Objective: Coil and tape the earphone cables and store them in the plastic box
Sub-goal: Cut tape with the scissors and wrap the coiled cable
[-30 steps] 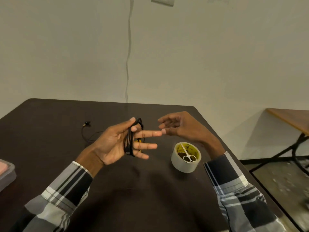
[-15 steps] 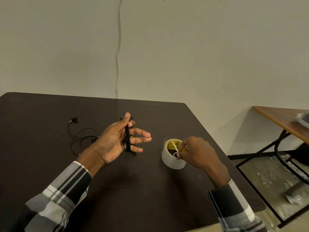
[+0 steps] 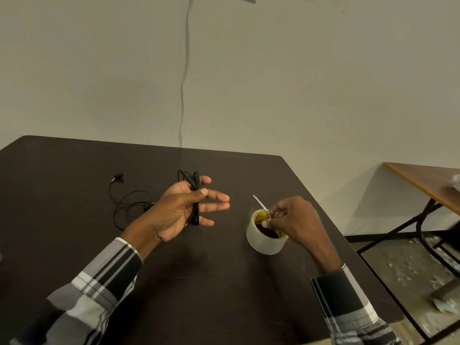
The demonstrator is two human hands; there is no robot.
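One earphone cable [image 3: 193,195] is already wound into a black bundle and sits in the left hand [image 3: 181,210] at the centre of the frame, looped round the outstretched fingers with the thumb pressing it in place, held above the dark table [image 3: 224,282]. No tape shows on that bundle, so the winding looks done and the binding does not. To the right of centre the right hand [image 3: 296,222] is curled over the tape roll [image 3: 266,239], which stands on the table, and its fingers grip the small scissors [image 3: 261,207], whose pointed tip sticks up and to the left out of the roll's core; getting tape cut is probably the step in hand. A second earphone cable [image 3: 129,205] lies loose and uncoiled on the table to the left of the left hand, so at least one more is left to coil, tape and put away. The plastic box is not in the frame at all, and nothing can be said of what it holds. The scissor handles are mostly hidden by the right fingers, the free end of the tape cannot be made out on the pale roll, and whether the held bundle's earbuds are tucked in is too small to tell.
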